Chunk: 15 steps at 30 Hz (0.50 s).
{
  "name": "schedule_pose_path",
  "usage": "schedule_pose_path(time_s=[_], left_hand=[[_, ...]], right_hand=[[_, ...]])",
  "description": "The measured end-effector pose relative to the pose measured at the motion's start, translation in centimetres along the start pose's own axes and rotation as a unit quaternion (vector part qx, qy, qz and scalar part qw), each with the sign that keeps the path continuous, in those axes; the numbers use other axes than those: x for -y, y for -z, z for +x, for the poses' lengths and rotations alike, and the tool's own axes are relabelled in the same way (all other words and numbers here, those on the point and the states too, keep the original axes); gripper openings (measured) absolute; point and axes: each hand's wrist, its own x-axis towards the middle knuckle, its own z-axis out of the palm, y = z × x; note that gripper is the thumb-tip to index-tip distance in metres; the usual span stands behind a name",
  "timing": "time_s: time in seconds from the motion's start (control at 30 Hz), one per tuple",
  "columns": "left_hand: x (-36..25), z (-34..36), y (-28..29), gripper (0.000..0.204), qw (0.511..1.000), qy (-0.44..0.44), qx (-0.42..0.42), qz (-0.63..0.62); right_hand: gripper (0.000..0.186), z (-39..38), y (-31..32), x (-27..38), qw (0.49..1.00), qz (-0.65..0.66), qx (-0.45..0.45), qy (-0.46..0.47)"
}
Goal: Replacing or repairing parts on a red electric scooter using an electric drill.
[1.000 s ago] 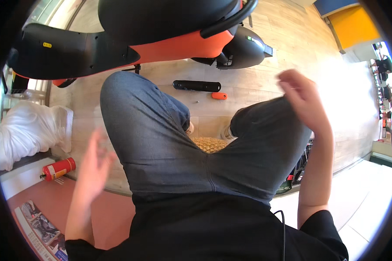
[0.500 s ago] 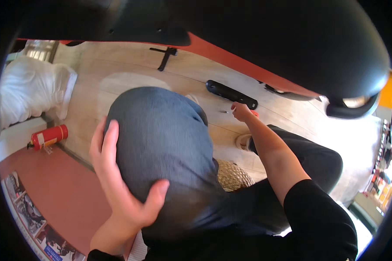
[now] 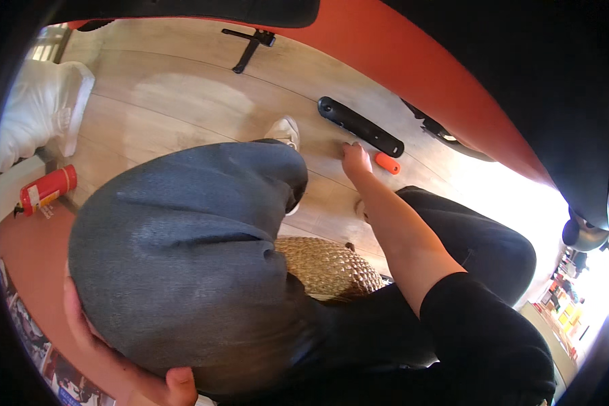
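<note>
My left hand (image 3: 139,375) rests around the side of my bent left thigh (image 3: 176,243), thumb and fingers apart. My right hand (image 3: 356,160) reaches down to the wooden floor with fingers drawn together; whatever is at the fingertips is too small or hidden to name. Beside it lie a long black plastic strip (image 3: 360,126) and a small orange piece (image 3: 388,162). Above them looms the orange and black body (image 3: 426,47) of a scooter-like vehicle, very close at the top right.
A black T-shaped part (image 3: 249,53) lies farther back on the floor. A red fire extinguisher (image 3: 51,188) lies at left, near a white wrapped bulky object (image 3: 37,115). A woven seat (image 3: 325,267) shows between my legs. Small goods crowd the right rim.
I have leaned forward and the vehicle fills more of the upper right. My right hand has reached down to the floor beside the strip. My left hand has come onto my thigh.
</note>
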Motion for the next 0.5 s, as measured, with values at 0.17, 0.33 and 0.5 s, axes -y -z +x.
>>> schedule_pose_path(time_s=[0.17,0.33,0.5], left_hand=[[1.4,0.1,0.7,0.111,0.997,-0.073,-0.006,0.021],[2.2,0.7,0.1,0.103,0.987,-0.154,-0.041,0.035],[4.5,1.1,0.4,0.099,0.974,-0.224,-0.028,0.024]], right_hand=[[0.016,-1.1,1.6,0.9,0.988,0.144,0.045,-0.041],[0.016,-1.8,6.3,-3.5,0.895,0.392,0.077,-0.199],[0.010,-4.0,10.2,-1.1,0.755,0.624,0.029,-0.200]])
